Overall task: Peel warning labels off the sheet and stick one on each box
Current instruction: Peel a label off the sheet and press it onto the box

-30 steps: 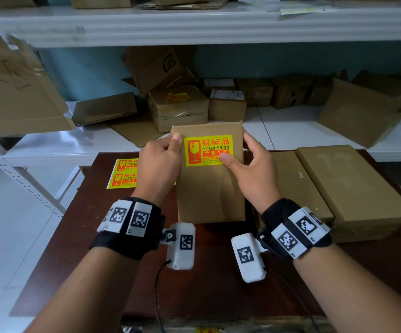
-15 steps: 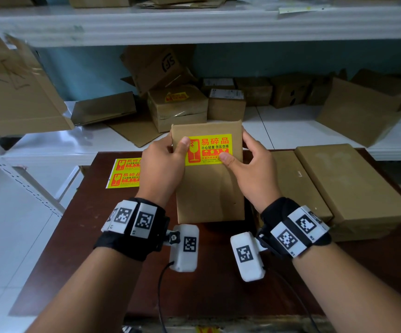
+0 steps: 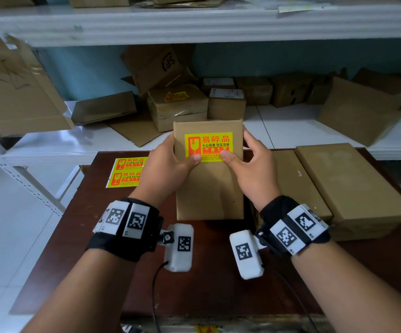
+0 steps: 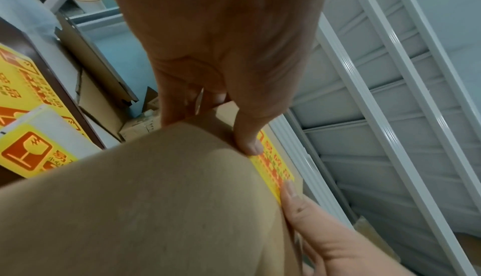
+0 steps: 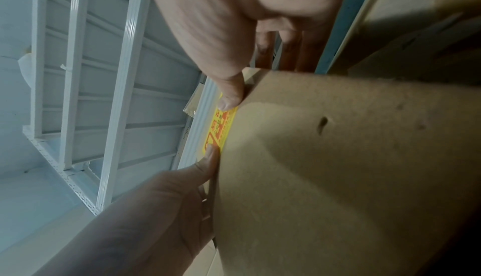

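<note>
Both of your hands grip one flat cardboard box [image 3: 209, 183], held upright above the dark brown table [image 3: 113, 212]: your left hand [image 3: 168, 169] wraps its left edge, your right hand [image 3: 254, 169] its right edge, and both thumbs press the lower edge of the yellow fragile label [image 3: 208, 146] stuck on its upper face. Left of the box, the label sheet [image 3: 125, 173] lies on the table with two labels showing; two more flat boxes [image 3: 348, 183] lie to the right. From your left wrist, your thumb [image 4: 250, 138] presses the label [image 4: 273, 169] at the box edge. From your right wrist, your thumb [image 5: 230, 93] meets the label [image 5: 221, 128], with the opposite thumb [image 5: 208, 161] touching its other end.
</note>
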Demonstrator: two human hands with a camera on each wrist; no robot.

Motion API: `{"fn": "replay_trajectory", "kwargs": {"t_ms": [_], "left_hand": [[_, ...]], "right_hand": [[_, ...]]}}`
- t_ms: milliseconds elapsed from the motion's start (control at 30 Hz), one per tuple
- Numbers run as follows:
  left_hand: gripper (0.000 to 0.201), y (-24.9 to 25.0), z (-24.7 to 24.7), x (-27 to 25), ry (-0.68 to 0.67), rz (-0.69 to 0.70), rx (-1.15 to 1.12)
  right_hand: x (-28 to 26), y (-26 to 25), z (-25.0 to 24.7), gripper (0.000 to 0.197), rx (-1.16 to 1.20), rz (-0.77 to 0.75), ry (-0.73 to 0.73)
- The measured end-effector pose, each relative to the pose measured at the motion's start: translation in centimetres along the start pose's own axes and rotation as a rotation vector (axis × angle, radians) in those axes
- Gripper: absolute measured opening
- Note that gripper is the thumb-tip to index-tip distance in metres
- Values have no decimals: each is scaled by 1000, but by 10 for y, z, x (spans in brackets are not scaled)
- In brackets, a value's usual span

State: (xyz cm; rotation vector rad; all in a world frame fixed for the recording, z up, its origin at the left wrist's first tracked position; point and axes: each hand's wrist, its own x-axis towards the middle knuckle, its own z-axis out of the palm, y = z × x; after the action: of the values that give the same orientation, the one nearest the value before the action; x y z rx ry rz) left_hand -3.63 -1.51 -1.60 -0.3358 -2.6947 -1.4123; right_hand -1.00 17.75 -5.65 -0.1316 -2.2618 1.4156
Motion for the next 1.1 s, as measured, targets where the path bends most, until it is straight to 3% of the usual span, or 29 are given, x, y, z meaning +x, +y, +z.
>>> {"fn": "replay_trajectory", "kwargs": {"t_ms": [200, 400, 500, 600, 633, 667, 833, 1100], "left_hand": [[33, -9, -11, 6, -145, -31, -190], [49, -5, -20, 1, -229, -31, -255], [50, 0, -16, -4, -201, -9, -334], [54, 5, -10, -9, -119, 36, -348], [54, 5, -9, -10, -95, 52, -333], [52, 6, -8, -11, -82, 67, -322], [51, 0, -10, -10, -92, 43, -382], [50, -5, -11, -9, -113, -16, -432]], "right_hand": [[-2, -2, -1, 65, -12, 0, -1], [-5, -10, -1, 63, -4, 17, -10], [-6, -17, 6, 74, 46, 48, 43], [-6, -20, 10, 104, -16, 102, 97], [-6, -20, 10, 107, -33, 102, 107], [-6, -20, 9, 100, -40, 90, 113], [0, -17, -7, 30, 38, 50, 1], [10, -9, -21, 37, 76, 51, -94]]}}
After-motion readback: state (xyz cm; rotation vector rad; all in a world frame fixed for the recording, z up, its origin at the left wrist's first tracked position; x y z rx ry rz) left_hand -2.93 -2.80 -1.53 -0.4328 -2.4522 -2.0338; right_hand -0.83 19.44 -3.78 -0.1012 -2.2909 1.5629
